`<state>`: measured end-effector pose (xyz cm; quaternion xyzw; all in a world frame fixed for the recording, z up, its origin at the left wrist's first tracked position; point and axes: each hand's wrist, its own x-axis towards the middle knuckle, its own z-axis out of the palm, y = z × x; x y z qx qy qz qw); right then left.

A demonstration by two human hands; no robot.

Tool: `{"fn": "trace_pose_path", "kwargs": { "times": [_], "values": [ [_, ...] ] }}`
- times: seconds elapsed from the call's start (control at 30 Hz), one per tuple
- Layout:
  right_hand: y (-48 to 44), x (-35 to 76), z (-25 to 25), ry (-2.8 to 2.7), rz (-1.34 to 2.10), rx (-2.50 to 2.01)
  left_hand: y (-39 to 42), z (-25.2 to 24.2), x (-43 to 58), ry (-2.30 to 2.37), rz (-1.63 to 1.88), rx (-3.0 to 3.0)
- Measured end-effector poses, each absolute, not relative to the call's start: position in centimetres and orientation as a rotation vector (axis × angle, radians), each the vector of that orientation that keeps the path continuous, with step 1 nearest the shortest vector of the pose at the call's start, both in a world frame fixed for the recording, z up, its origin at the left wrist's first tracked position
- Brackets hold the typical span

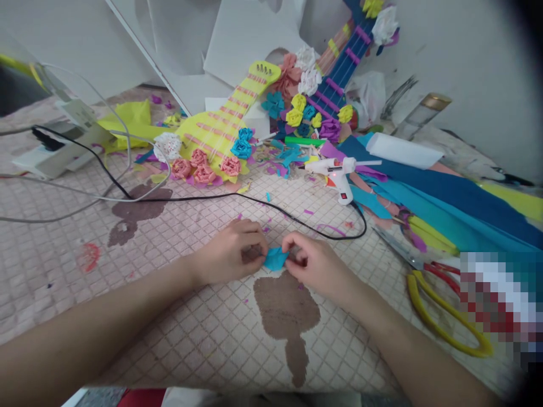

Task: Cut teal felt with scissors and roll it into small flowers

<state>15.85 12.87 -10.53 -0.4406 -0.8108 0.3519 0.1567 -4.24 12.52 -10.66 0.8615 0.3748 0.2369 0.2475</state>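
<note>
A small piece of blue crepe paper (275, 259) is stretched between my two hands, just above the quilted table cover. My left hand (233, 251) pinches its left edge between thumb and fingers. On the opposite edge, my right hand (311, 263) pinches it the same way. Beyond my hands lies a white glue gun (340, 180), its switch lit red and its black cord looping toward me. Scissors (445, 302) with yellow and red handles rest to the right of my right forearm.
A yellow paper guitar (212, 138) with paper flowers and a dark blue one (339, 79) stand at the back. Blue paper sheets (449, 181) spread on the right. A power strip (63, 150) with cables sits left. Paper scraps (288, 158) litter the middle.
</note>
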Motion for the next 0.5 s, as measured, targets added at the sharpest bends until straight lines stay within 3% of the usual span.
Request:
{"fn": "trace_pose_path", "kwargs": {
  "times": [0.23,0.5],
  "values": [
    [12.92,16.13,-10.51,-2.437,0.778,-1.070,12.48,-11.10,-4.24,1.047,0.645,2.372],
    [12.92,16.38,-10.34,-2.542,0.787,-1.087,12.36,-10.92,-4.23,1.020,0.669,2.382]
  ]
}}
